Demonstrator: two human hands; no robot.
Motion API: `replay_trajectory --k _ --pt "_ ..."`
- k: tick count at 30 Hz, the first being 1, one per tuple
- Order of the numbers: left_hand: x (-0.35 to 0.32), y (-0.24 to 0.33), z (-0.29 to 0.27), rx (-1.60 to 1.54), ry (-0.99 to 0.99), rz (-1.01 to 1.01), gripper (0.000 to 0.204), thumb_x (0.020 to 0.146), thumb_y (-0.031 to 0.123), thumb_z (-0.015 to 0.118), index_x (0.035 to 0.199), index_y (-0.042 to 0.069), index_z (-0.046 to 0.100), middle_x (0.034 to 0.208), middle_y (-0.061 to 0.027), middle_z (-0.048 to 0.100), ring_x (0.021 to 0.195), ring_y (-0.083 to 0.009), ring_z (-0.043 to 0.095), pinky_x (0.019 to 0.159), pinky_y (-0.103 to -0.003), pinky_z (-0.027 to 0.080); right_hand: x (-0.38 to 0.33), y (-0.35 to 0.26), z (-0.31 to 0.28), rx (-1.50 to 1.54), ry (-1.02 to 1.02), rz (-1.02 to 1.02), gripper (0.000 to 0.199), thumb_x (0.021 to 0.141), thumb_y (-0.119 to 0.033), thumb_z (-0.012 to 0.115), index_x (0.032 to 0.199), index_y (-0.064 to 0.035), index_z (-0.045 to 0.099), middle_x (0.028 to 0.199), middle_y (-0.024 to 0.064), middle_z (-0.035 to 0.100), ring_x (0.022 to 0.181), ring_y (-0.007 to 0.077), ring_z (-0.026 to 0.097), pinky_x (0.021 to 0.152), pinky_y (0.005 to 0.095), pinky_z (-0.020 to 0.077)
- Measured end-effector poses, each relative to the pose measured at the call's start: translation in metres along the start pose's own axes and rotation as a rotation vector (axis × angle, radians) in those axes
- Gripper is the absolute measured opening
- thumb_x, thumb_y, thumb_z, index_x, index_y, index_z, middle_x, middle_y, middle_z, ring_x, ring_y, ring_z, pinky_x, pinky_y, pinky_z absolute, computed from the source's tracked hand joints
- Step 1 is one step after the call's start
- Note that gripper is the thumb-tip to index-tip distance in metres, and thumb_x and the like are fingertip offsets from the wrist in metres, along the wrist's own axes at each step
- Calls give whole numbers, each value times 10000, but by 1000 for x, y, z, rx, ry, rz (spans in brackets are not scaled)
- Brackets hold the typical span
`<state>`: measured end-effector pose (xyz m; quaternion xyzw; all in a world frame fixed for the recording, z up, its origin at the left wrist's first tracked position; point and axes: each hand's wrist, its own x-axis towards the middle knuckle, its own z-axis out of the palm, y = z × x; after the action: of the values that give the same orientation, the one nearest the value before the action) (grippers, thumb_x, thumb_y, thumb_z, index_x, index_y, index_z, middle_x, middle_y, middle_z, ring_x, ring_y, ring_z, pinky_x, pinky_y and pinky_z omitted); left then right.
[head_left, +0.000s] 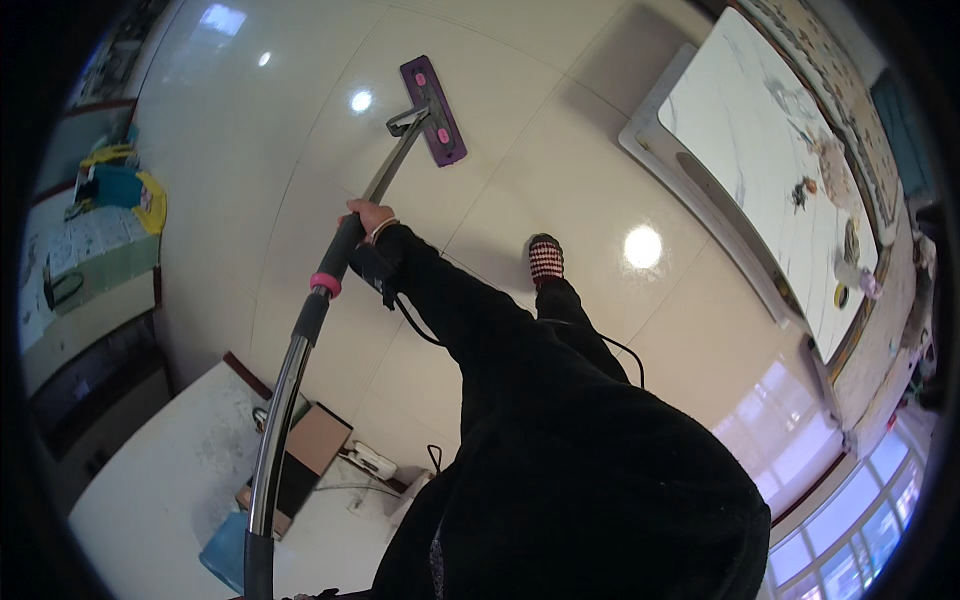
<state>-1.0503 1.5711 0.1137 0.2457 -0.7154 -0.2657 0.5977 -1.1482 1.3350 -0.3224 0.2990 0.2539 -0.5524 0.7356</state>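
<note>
My right hand (371,214) is wrapped round the dark grip of a flat mop (283,395), partway down its long metal pole. At the far end, the purple rectangular mop head (434,112) lies on the glossy tiled floor. It has a grey plate with pink parts, and a hinged bracket joins it to the pole. A pink ring (326,284) circles the pole behind my hand. The pole runs back to the lower left edge, where its upper end leaves the picture. My left hand is not in view.
A low table with a white marble-patterned top (740,150) stands at the right. On the left are a cabinet with a yellow-and-teal bag (125,190) and a white surface (160,470) bearing a pinkish-brown box (318,440). My foot in a checked slipper (546,260) is on the floor.
</note>
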Motion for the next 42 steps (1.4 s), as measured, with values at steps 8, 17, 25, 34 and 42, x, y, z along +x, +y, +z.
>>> replay_trajectory --k 8,17,25,34,42 --pt "7 -38 -115 -340 117 -58 134 824 190 406 774 65 408 532 4 305 493 -123 350 532 -285 290 -55 16 -36 -30 167 -228 277 728 -157 565 877 34 432 724 140 551 608 238 583 519 381 491" --pt "39 -147 -224 1106 18 162 447 781 216 549 1098 -37 362 918 -150 570 853 -235 542 821 -363 389 -102 17 -120 104 455 -399 250 733 -114 565 874 33 421 747 142 526 642 260 580 568 410 502" --pt "91 -215 -252 1522 -759 -60 328 792 300 494 910 -2 547 853 -163 535 800 -316 490 732 -349 382 -91 43 -160 455 553 -539 186 700 -58 550 786 31 410 642 148 508 530 288 563 446 429 473" --pt "123 -278 -236 1003 -1753 -429 259 510 107 686 688 48 507 650 -130 533 623 -324 525 548 -387 415 -78 42 -176 440 599 -1033 162 696 -65 569 677 45 451 532 132 524 419 224 526 382 323 427" --pt "81 -356 -143 825 -1862 -123 205 608 117 615 725 59 457 613 -125 516 591 -323 517 506 -403 398 -90 -10 -232 528 881 -1271 216 694 -131 569 785 51 497 649 120 550 483 212 529 418 326 438"
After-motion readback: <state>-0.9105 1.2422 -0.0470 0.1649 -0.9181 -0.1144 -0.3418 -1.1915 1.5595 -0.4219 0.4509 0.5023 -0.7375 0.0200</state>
